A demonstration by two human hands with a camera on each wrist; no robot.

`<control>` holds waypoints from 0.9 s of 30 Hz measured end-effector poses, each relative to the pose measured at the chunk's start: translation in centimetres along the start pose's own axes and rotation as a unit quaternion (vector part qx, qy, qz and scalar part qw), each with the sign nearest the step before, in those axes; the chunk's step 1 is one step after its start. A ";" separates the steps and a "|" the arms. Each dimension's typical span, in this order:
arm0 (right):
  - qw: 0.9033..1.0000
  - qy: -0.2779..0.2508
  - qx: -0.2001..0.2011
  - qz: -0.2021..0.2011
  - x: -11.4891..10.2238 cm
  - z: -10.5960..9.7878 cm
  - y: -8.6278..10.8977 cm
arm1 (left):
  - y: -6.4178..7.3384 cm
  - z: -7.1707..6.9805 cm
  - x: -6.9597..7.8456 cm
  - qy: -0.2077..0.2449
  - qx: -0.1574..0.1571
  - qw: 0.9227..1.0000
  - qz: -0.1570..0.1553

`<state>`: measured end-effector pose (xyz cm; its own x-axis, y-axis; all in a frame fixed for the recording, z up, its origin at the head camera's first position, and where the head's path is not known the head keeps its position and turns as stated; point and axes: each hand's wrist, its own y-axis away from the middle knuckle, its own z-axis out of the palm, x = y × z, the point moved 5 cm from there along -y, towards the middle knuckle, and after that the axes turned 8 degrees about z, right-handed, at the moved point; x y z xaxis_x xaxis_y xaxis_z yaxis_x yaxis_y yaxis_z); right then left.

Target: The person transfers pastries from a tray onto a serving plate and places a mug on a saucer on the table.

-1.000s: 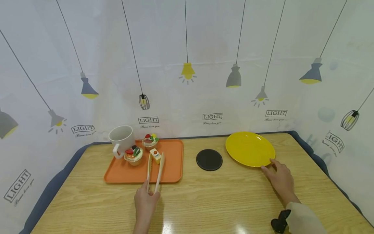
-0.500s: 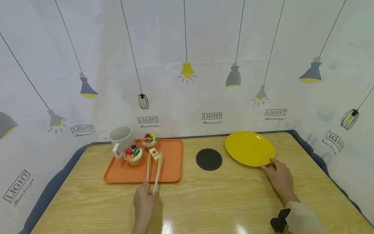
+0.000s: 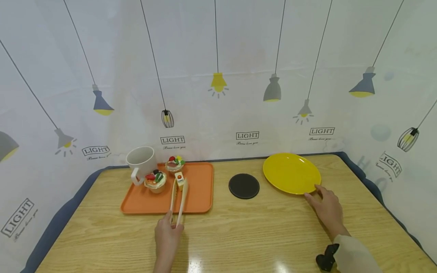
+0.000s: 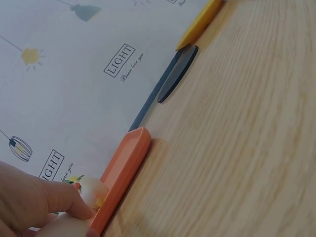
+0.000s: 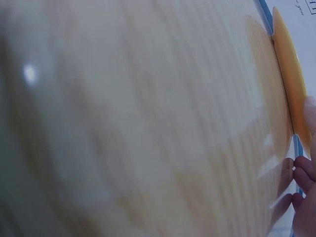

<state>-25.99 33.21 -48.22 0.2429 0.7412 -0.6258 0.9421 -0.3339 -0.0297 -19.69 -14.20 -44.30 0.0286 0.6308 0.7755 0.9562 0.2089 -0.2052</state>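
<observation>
My left hand [image 3: 167, 237] grips pale tongs [image 3: 181, 203] whose tips reach over the orange tray [image 3: 199, 189]. Between those tips stands a small toy cake piece [image 3: 179, 178] with an orange dot on its white top; they appear to touch its sides. In the left wrist view, fingers [image 4: 64, 200] hide much of the tongs and the cake. My right hand [image 3: 327, 208] holds the near right rim of a yellow plate [image 3: 290, 172], one finger [image 5: 310, 116] lying on the rim. Its other fingers [image 5: 303, 170] are bent close to the tabletop.
Two fruit-topped tarts, the nearer tart [image 3: 156, 182] and the farther tart [image 3: 175, 165], sit on the tray. At its back left corner stands a white mug [image 3: 141, 163]. A black round coaster [image 3: 244, 186] lies between tray and plate. A printed curtain [image 3: 218, 113] borders the wooden table [image 3: 239, 231].
The tongs' arms have come nearer together around the cake piece, which has turned more upright and shifted slightly left. My right hand and the plate stay where they were.
</observation>
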 end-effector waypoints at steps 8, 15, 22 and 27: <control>1.000 -0.001 0.004 -0.003 0.0 0.0 0.0 | 0.0 0.0 -0.2 0.006 -0.004 1.000 0.004; 1.000 0.002 0.010 -0.006 0.1 0.1 0.0 | 0.2 -0.2 -0.4 0.005 0.002 1.000 0.010; 1.000 -0.002 0.012 -0.005 0.2 0.2 -0.1 | 0.3 -0.4 -0.5 0.004 0.009 1.000 0.017; 1.000 0.001 0.018 -0.008 0.1 0.2 0.0 | 0.3 -0.6 -0.4 -0.006 0.019 0.999 0.032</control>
<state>-26.02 33.18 -48.42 0.2276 0.7483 -0.6231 0.9373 -0.3418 -0.0681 -19.27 -14.82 -44.26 0.0847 0.6527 0.7528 0.9410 0.1960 -0.2758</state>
